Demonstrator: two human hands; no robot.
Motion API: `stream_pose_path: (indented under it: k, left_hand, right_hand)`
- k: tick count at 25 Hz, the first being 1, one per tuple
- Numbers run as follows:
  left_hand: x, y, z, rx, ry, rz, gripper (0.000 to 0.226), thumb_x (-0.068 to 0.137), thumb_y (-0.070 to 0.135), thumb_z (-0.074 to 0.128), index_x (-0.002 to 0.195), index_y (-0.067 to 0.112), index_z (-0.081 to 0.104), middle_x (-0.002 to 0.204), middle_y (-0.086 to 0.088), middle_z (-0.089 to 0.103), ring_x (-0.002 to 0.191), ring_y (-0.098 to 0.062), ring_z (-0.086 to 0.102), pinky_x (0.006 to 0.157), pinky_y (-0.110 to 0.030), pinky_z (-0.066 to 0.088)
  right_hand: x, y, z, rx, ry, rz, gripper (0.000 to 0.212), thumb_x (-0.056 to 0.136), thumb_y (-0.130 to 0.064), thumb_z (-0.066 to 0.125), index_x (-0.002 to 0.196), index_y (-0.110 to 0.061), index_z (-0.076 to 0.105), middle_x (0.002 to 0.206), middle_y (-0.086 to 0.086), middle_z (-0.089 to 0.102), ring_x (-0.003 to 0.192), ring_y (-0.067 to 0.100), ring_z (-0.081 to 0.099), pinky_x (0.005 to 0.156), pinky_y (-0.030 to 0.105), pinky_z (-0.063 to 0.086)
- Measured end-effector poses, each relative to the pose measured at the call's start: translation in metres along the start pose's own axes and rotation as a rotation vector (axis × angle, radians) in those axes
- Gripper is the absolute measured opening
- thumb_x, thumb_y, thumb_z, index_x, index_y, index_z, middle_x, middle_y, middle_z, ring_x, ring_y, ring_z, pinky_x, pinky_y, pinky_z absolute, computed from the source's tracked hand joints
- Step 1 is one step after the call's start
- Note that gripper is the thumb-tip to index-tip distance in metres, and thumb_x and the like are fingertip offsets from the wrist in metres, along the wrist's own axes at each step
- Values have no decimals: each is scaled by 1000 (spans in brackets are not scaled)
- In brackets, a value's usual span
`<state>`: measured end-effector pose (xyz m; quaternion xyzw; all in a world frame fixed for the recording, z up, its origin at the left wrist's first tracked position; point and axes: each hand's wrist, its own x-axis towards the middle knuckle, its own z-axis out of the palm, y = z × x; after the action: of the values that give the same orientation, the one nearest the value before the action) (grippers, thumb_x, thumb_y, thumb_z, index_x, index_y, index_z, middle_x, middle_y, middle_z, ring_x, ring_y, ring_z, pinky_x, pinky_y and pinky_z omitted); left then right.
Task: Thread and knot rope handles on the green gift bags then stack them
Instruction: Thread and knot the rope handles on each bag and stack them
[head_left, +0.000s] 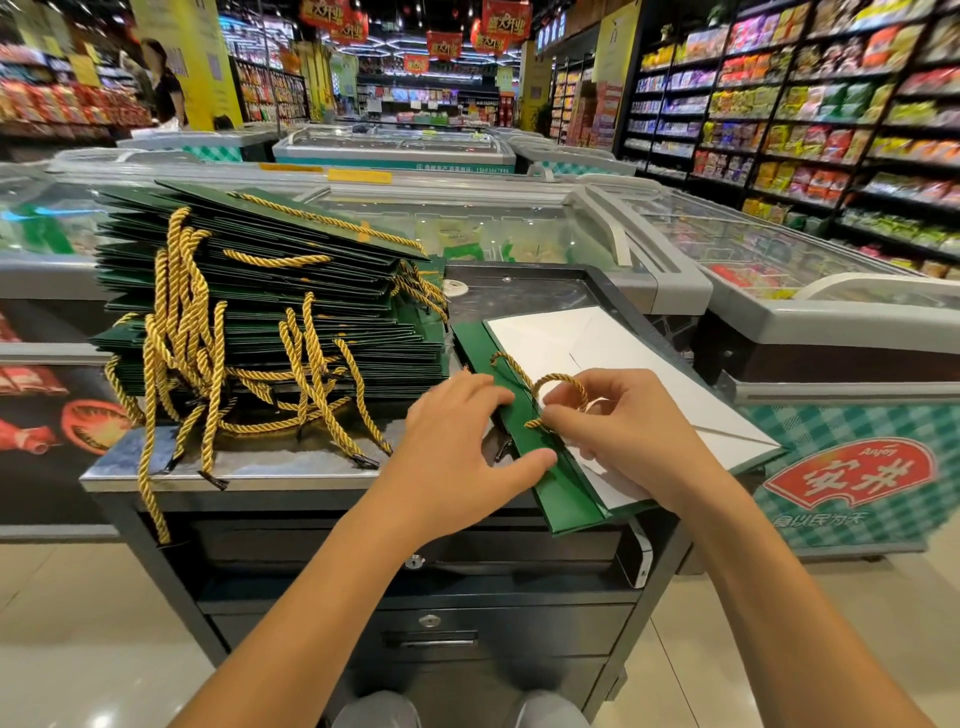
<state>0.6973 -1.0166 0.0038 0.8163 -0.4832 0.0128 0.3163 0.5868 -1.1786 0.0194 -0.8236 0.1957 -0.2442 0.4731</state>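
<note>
We look from head height, forward and down, close over the near counter (291, 462). Far ahead we see freezers (519, 228) and shelves (810, 104).

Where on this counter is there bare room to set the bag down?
Barest: the dark counter top behind the open bag, between the stack of green bags and the freezer. A thin steel strip shows in front, between dangling gold ropes and the left hand. Crowded: the stack, and the bag where the right hand pinches its rope handle.
</note>
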Motion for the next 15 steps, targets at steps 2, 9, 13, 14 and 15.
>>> stream_pose_path:
  k: [2, 9, 13, 14, 15]
  left_hand:
    - [-1, 1, 1, 8, -23, -6, 75, 84, 68, 60, 143, 23, 49, 150, 11, 39, 141, -6, 30, 119, -37, 28]
    - [0, -1, 3, 7, -20, -27, 74, 87, 65, 60, 147, 25, 44, 156, 12, 32, 144, -7, 28, 120, -38, 28]
    - [0, -2, 4, 12, -22, -30, 75, 86, 65, 60, 147, 25, 45, 155, 12, 33, 144, -8, 29, 119, -39, 29]
    - [1, -2, 4, 11, -27, -28, 75, 86, 66, 60, 147, 25, 45, 155, 12, 33, 144, -8, 28, 119, -39, 29]
    - [1, -3, 3, 8, -32, -25, 75, 86, 66, 60, 147, 25, 45, 155, 12, 33, 144, -8, 28, 119, -39, 29]
  right_hand:
    - [1, 3, -1, -56, -35, -23, 4, 85, -14, 80, 88, -17, 78, 69, -4, 72, 61, 20, 63, 64, 28, 54]
    - [3, 8, -2, 316, 154, 43, 12, 90, -5, 74, 101, -2, 74, 76, 7, 68, 56, 3, 57, 49, 15, 44]
    - [5, 12, -15, 738, 191, 151, 17, 91, -5, 70, 107, 1, 69, 80, 13, 56, 56, 10, 42, 41, 16, 33]
    - [5, 12, -16, 791, 209, 161, 18, 91, -4, 70, 108, 1, 68, 81, 12, 57, 56, 9, 43, 40, 14, 34]
    - [5, 11, -15, 782, 228, 165, 19, 92, -3, 70, 109, 2, 67, 80, 11, 58, 55, 9, 44, 40, 14, 34]
